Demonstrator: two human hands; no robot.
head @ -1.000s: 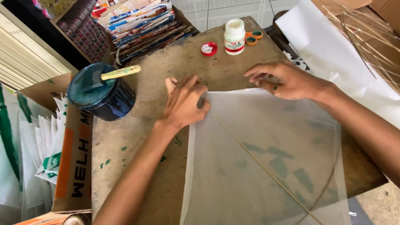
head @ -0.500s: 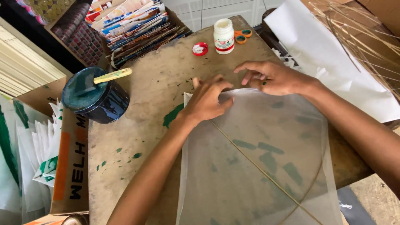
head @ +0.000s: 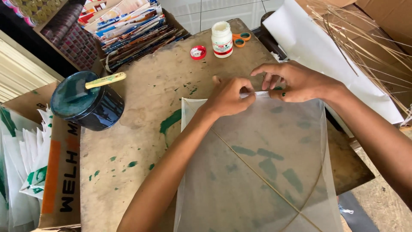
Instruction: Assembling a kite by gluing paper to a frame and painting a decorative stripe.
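A sheet of thin white translucent paper (head: pixel 262 172) lies on the stained wooden table (head: pixel 141 129), with thin bamboo sticks (head: pixel 257 172) crossing under it. My left hand (head: pixel 229 96) pinches the far edge of the paper with fingers curled. Just to its right, my right hand (head: pixel 296 81) presses and pinches the same folded edge, fingers spread over it. The two hands are close together at the far edge of the sheet.
A dark round tin (head: pixel 86 105) with a stick across it sits at left. A white glue bottle (head: pixel 222 39), its red cap (head: pixel 198 52) and orange-handled scissors (head: pixel 240 38) stand at the far edge. Stacked paper (head: pixel 128 25), white sheets (head: pixel 317 47) and loose bamboo strips (head: pixel 369 47) surround the table.
Both hands have slid along the paper's far edge and gathered at it, going from flat pressing to pinching the fold. The view has shifted.
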